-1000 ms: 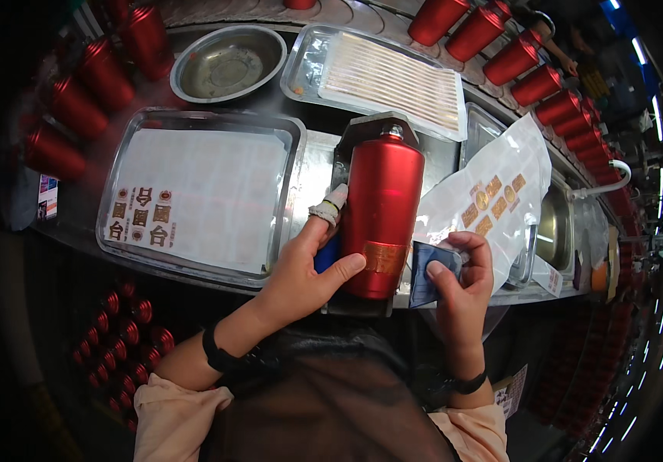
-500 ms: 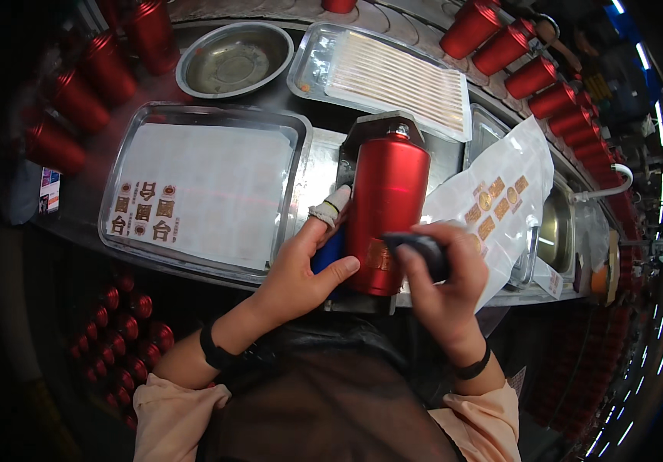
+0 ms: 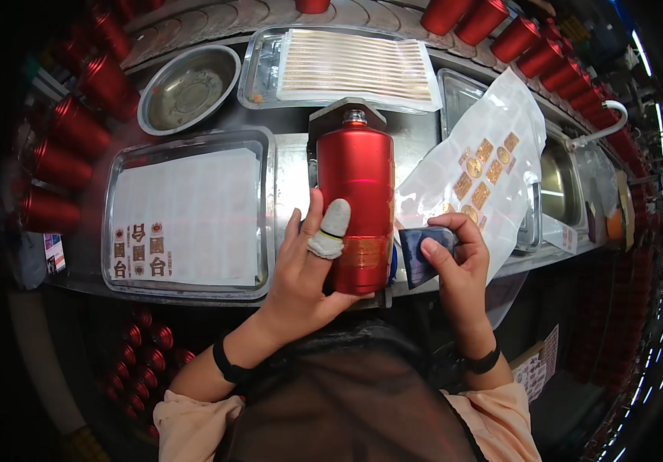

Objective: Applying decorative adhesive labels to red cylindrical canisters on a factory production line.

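Note:
A shiny red metal bottle (image 3: 354, 177) lies in front of me in a metal holder (image 3: 318, 119), its neck pointing away. A gold decal (image 3: 364, 252) sits on its surface near the base. My left hand (image 3: 301, 266) grips the bottle's lower left side, thumb by the base. One of its fingers wears a white wrapping (image 3: 335, 219) with a yellow band and rests on the bottle. Just right of the bottle, my right hand (image 3: 461, 258) pinches a dark, flat scraper-like piece (image 3: 418, 262) between thumb and fingers, apart from the decal.
Left stands a tray (image 3: 268, 215) with a decal sheet (image 3: 208, 200) in it. A metal bowl (image 3: 147, 100) and another tray (image 3: 251, 77) with striped sheets lie behind. A gold-decal sheet (image 3: 512, 115) lies right, near a sink (image 3: 566, 185). Red bottles (image 3: 516, 38) line a curved conveyor (image 3: 200, 25).
My right hand has drawn the dark piece off the decal to the right. My left hand has shifted its wrapped finger onto the bottle's front. The view has turned slightly.

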Available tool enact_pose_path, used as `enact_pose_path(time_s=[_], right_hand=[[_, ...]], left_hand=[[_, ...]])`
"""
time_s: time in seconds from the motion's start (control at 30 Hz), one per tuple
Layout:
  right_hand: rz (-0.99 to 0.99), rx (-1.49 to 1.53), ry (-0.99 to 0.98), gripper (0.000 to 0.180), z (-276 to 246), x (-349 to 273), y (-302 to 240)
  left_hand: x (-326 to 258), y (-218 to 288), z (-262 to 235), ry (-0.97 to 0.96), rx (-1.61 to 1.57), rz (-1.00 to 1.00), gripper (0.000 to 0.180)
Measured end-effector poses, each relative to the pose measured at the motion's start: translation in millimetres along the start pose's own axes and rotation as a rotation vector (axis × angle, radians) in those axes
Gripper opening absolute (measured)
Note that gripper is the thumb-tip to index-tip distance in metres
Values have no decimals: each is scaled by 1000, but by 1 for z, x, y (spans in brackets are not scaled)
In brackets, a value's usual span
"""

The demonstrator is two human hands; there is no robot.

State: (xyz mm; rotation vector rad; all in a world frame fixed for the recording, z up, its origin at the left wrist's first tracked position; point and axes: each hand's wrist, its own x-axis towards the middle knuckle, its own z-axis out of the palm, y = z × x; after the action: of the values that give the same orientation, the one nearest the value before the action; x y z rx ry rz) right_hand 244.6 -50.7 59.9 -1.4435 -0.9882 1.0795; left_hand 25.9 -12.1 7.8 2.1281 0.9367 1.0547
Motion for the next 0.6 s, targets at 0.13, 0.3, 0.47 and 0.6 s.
enact_pose_path(time_s=[0.13, 0.3, 0.47, 0.6], right_hand=[[38, 17, -44, 22, 0, -8, 15], [-100, -320, -114, 39, 33, -9, 0], [-195, -446, -72, 49, 38, -6, 4], [-164, -335, -129, 43, 35, -6, -1]], left_hand=[[-11, -4, 0, -60, -96, -82, 102], [-22, -2, -9, -46, 20, -33, 94], [-31, 1, -9, -77, 137, 30, 82], [-32, 2, -6, -65, 155, 40, 79]])
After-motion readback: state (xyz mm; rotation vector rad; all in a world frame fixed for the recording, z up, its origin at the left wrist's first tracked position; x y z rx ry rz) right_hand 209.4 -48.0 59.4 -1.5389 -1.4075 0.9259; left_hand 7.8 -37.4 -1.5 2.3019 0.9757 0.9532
